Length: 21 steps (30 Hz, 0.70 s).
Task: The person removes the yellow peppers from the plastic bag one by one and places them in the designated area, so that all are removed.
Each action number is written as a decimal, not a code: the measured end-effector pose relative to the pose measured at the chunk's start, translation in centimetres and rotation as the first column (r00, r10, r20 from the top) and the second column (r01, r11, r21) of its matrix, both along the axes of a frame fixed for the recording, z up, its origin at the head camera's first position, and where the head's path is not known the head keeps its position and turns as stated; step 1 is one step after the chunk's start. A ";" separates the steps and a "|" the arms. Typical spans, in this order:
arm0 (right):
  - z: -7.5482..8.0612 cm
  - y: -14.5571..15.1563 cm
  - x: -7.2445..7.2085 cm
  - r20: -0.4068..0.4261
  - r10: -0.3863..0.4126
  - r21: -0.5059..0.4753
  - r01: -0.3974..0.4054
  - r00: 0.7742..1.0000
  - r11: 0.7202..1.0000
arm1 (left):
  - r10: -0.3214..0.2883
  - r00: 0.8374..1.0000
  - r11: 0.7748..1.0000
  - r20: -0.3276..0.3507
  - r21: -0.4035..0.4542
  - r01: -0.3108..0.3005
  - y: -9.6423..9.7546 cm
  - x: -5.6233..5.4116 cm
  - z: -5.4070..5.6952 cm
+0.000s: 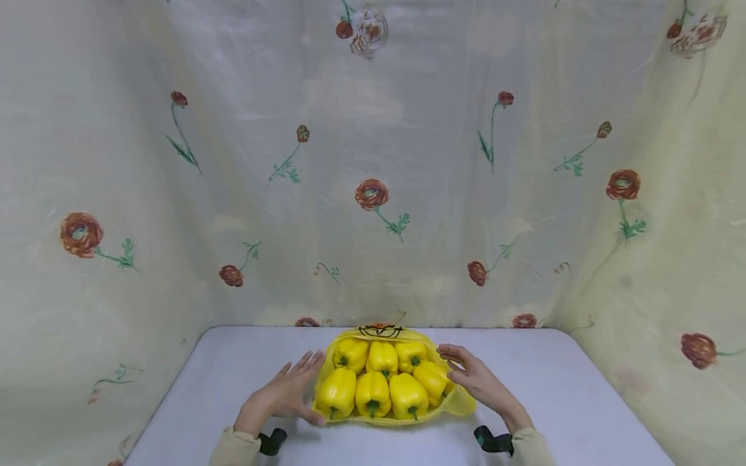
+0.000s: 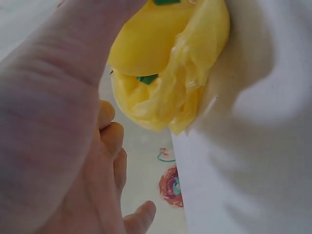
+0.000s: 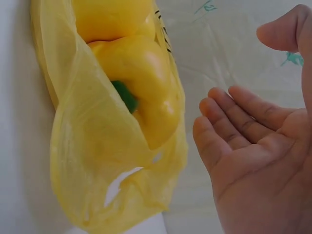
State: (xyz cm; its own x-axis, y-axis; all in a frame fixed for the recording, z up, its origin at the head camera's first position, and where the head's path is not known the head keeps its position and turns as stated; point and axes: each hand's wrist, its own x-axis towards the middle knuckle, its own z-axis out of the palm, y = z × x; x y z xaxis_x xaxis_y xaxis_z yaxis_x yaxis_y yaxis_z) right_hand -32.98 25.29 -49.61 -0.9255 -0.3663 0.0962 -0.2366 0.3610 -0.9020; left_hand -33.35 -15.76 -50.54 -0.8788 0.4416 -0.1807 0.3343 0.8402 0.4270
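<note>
Several yellow bell peppers (image 1: 373, 391) with green stems lie in two rows inside a thin yellow plastic bag (image 1: 460, 402), its opening spread wide around them. My left hand (image 1: 285, 393) is at the bag's left side, fingers extended and thumb toward the near edge; whether it touches the bag I cannot tell. On the other side is my right hand (image 1: 478, 380), palm facing the bag, fingers slightly bent and holding nothing. In the right wrist view a gap separates that hand (image 3: 258, 141) from the bag (image 3: 92, 161) and its nearest pepper (image 3: 146, 83). Part of the left hand (image 2: 92, 185) fills the left wrist view.
The bag rests on a white table (image 1: 373, 446). Behind and at both sides hangs a pale curtain (image 1: 419, 272) printed with flowers, meeting the table's far edge. Dark wrist-worn devices show beside the left sleeve (image 1: 236, 448) and right sleeve (image 1: 531, 448).
</note>
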 end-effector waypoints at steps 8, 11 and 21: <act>-0.9 0.1 -1.1 0.047 0.026 -0.002 -0.026 0.999 1.000 | -0.027 1.000 0.999 0.000 0.018 0.027 0.1 -0.3 -0.6; -1.3 0.3 -1.5 0.081 0.034 -0.002 -0.034 0.996 0.999 | -0.026 1.000 0.999 0.007 0.029 0.026 0.1 -0.3 -0.7; -3.6 0.7 -3.1 0.183 0.030 -0.002 -0.030 0.983 1.000 | -0.004 0.999 0.999 0.037 0.044 0.002 0.1 -0.4 -1.2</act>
